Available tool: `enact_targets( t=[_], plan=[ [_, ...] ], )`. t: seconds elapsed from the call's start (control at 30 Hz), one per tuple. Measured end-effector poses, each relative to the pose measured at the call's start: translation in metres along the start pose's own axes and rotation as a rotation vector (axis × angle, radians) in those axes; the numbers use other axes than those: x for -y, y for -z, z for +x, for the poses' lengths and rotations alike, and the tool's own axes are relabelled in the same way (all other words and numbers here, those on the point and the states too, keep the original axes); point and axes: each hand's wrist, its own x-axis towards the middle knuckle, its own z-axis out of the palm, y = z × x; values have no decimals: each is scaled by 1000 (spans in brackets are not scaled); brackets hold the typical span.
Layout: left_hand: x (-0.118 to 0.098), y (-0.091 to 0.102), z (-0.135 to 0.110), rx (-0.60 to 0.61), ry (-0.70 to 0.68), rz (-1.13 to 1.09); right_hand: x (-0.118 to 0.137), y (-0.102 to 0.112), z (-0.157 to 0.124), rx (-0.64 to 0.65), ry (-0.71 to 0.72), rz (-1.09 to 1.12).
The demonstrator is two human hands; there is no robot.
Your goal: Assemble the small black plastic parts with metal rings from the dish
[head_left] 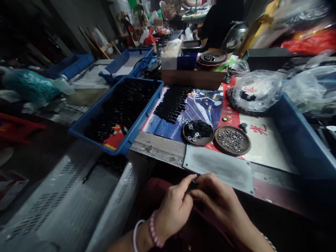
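My left hand (175, 204) and my right hand (216, 192) meet just in front of the table edge, fingers closed together. Between their fingertips is a small black part (193, 182), mostly hidden, so its kind does not show. Beyond the hands, a pale metal plate (219, 169) lies along the table edge. A round dish of small shiny metal pins (232, 140) stands behind it. To its left is a dish of small black parts (198, 132), some with white markings. Slim black pieces (173, 105) lie in a row on the printed sheet.
A blue tray (123, 141) full of black pieces stands at left, above a grey plastic crate (70, 206). On the right are a blue bin (309, 140) and a clear plastic bag (259, 89). A cardboard box (193, 78) stands behind. A person in black (223, 24) is farther back.
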Motion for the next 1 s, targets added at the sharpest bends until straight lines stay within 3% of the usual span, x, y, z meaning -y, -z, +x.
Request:
enact_targets(
  t=[0.1,0.23,0.37,0.5,0.7,0.87,1.0],
  plan=[
    [1,0,0,-19,-92,18,0,0,-1,-37,45,-25],
    [5,0,-3,-28,-197,68,0,-1,-3,-48,3,17],
    [4,0,-7,-17,-221,43,-6,-7,-3,-54,-101,239],
    [-2,0,-8,11,-174,-81,-18,-10,0,-26,-189,570],
    [-3,-3,-11,81,-60,-195,-22,-12,-3,62,-299,813],
    [0,-5,-13,104,17,-216,-17,-17,-4,11,-308,815],
    [1,-7,-12,204,104,-424,-13,-7,-5,-31,-319,698]
  ],
)
